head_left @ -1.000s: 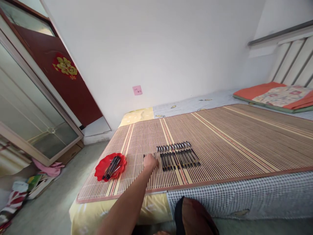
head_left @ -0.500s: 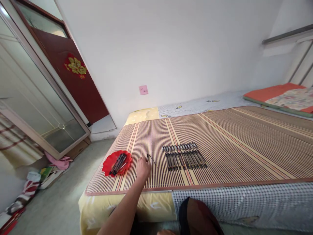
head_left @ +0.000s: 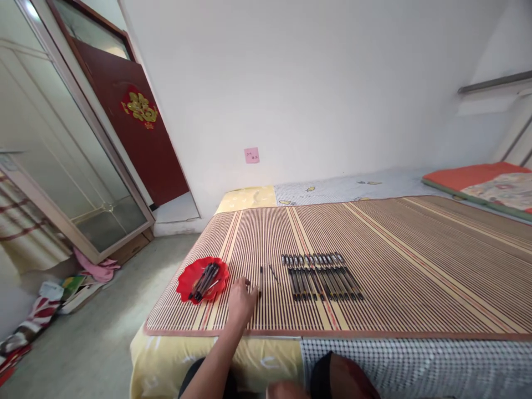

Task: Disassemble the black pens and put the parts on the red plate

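Note:
My left hand (head_left: 242,300) is low over the striped mat, its thumb and forefinger apart. Its thumb is beside the lower end of a pen (head_left: 261,280) lying upright on the mat; whether they touch is unclear. Just right of that pen is a thin dark stick-like piece (head_left: 274,273), slanted. Further right, a row of short dark pieces like pen caps (head_left: 312,259) lies above a row of dark pens (head_left: 324,284). A red wavy-edged dish (head_left: 183,284) on the left holds several dark pens (head_left: 204,281). My right hand (head_left: 286,390) is blurred at the bottom edge, fingers hidden.
The striped mat (head_left: 394,266) covers a bed against a white wall (head_left: 332,100) bearing a pink note (head_left: 251,155). Folded orange bedding (head_left: 469,177) lies at the far right. A glass-panelled door (head_left: 83,166) stands left, with clothes (head_left: 97,269) on the floor.
My left hand has drawn back slightly toward me, and its fingers have opened. A pen now lies on the mat beside it. My right hand shows more at the bottom edge.

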`<act>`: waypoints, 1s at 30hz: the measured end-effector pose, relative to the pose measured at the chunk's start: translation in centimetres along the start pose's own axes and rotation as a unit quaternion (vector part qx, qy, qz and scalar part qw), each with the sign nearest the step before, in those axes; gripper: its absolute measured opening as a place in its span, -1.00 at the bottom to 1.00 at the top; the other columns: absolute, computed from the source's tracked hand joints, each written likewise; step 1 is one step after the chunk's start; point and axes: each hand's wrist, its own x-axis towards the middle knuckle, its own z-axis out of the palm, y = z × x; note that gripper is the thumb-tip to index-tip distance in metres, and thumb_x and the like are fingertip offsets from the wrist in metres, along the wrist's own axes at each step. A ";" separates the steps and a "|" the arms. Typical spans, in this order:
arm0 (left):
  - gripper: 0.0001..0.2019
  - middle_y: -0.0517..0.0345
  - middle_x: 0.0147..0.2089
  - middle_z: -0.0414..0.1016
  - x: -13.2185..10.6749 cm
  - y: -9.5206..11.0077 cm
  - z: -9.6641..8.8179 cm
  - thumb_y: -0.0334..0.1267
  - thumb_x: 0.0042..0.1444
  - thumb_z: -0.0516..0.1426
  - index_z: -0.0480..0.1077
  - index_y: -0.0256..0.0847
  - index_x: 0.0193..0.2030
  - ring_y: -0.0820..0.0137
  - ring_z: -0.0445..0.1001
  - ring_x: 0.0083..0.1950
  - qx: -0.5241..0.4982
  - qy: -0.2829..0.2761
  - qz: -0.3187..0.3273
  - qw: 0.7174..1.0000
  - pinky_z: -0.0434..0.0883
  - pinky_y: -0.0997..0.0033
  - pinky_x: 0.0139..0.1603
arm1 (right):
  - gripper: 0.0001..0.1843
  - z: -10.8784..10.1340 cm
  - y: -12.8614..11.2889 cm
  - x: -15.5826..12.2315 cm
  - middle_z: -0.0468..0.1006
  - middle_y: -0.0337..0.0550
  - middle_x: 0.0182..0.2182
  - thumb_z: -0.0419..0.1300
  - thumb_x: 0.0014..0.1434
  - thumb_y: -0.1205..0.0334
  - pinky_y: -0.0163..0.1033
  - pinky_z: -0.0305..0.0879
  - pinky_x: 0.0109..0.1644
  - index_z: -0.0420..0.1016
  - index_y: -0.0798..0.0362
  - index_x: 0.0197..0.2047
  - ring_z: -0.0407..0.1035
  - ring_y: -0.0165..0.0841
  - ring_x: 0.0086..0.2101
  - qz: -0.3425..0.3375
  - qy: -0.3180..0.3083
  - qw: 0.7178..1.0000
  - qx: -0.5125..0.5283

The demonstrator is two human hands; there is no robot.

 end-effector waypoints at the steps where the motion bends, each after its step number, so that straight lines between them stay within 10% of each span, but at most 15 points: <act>1: -0.87 -0.06 -0.03 0.58 0.6 0.5 0.1 -0.21 0.24 0.19 0.45 -0.20 -0.14 0.18 0.54 0.05 0.002 -0.009 0.002 1.000 0.36 0.32 0.04 | -0.80 -0.5 -0.2 0.4 0.65 -0.18 -0.38 0.19 0.19 0.25 -0.08 0.37 -0.37 0.63 -0.21 -0.37 0.57 -0.08 -0.36 0.012 0.011 1.000 -0.009; 4: -0.79 -0.14 -0.01 0.59 2.2 2.0 0.8 -0.18 0.16 0.27 0.47 -0.24 -0.13 0.12 0.55 0.06 0.009 -0.051 -0.005 0.999 0.37 0.30 0.03 | -0.55 -4.1 -0.7 2.8 0.65 -0.04 -0.29 -0.12 0.39 0.37 -0.17 0.38 -0.18 0.62 -0.02 -0.15 0.57 -0.22 -0.28 0.051 0.083 0.993 -0.066; 10: -0.91 -0.21 -0.14 0.62 4.1 3.0 2.1 -0.41 0.00 0.26 0.46 -0.25 -0.32 0.04 0.57 0.01 -0.047 -0.095 -0.050 0.993 0.37 0.24 -0.02 | -0.70 -11.1 0.0 10.7 0.58 0.25 0.03 0.04 0.38 0.41 -0.23 0.34 -0.04 0.59 0.24 0.00 0.56 -0.16 -0.02 0.161 0.133 0.961 -0.180; 15: -0.83 0.03 -0.43 0.49 5.2 1.0 1.5 -0.31 0.03 0.18 0.27 -0.15 -0.51 0.21 0.54 -0.26 -0.228 -0.099 -0.077 0.965 0.37 0.29 -0.21 | -0.71 -10.3 0.5 13.7 0.60 0.30 0.00 0.09 0.33 0.49 -0.21 0.34 -0.10 0.60 0.31 -0.01 0.58 -0.14 -0.05 0.189 0.117 0.956 -0.191; 24: -0.73 0.32 -0.47 0.28 3.1 -0.6 1.4 -0.11 -0.10 0.16 0.15 -0.10 -0.32 0.50 0.26 -0.51 -0.607 -0.149 -0.072 0.777 0.28 0.47 -0.45 | -0.78 -9.6 1.6 14.9 0.68 0.26 -0.18 0.13 0.29 0.42 -0.19 0.29 -0.20 0.63 0.25 -0.16 0.60 -0.12 -0.16 0.219 0.108 0.956 -0.164; 30: -0.72 0.39 -0.48 0.17 2.8 -0.4 1.9 -0.16 -0.02 0.29 0.25 -0.16 -0.31 0.59 0.04 -0.54 -0.675 -0.111 -0.075 0.725 0.04 0.53 -0.52 | -0.82 -10.3 1.4 14.4 0.61 -0.08 -0.39 0.14 0.26 0.28 -0.26 0.24 -0.30 0.52 0.09 -0.34 0.49 -0.29 -0.36 0.150 0.148 0.977 -0.028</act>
